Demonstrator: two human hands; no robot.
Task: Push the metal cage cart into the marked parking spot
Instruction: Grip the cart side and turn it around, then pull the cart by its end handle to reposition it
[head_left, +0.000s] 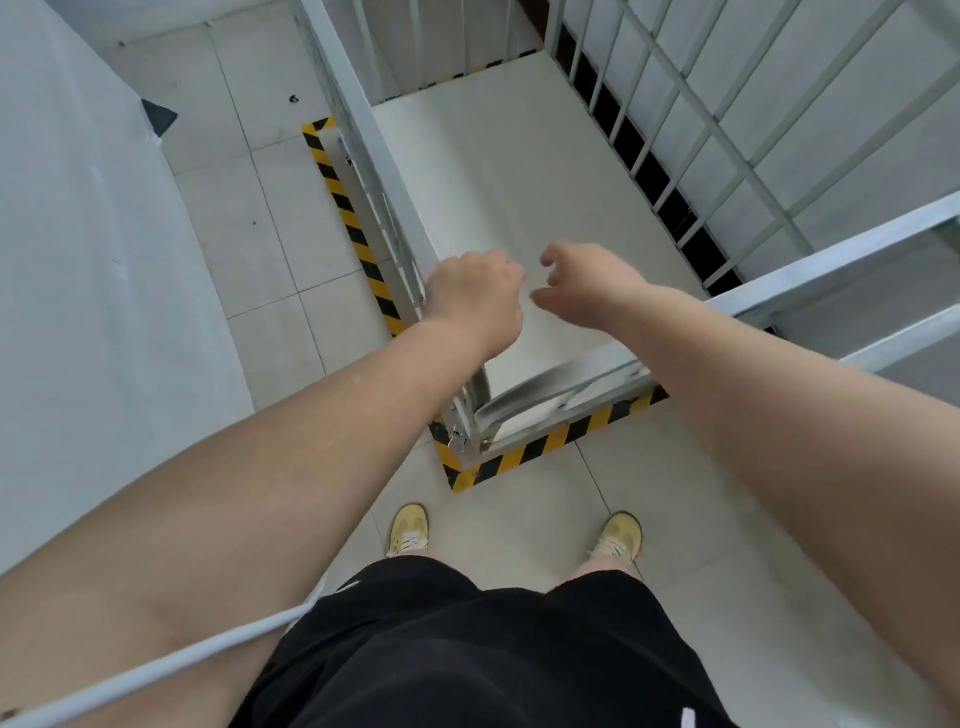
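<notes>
Grey metal cage cart (519, 171) is cut off at the top and right, wheels hidden. It sits inside the yellow-black striped floor tape outline (545, 449), directly ahead of both hands. Left hand (475, 299) is curled at the cart's near-left top rail; grip itself is blurred, can't tell. Right hand (587, 291) hovers with fingers spread, touching nothing.

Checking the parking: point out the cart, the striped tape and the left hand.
cart (498, 171): head view, on its bare floor panel.
striped tape (545, 447): head view, on the near strip.
left hand (475, 299): head view, on the back of the hand.
</notes>
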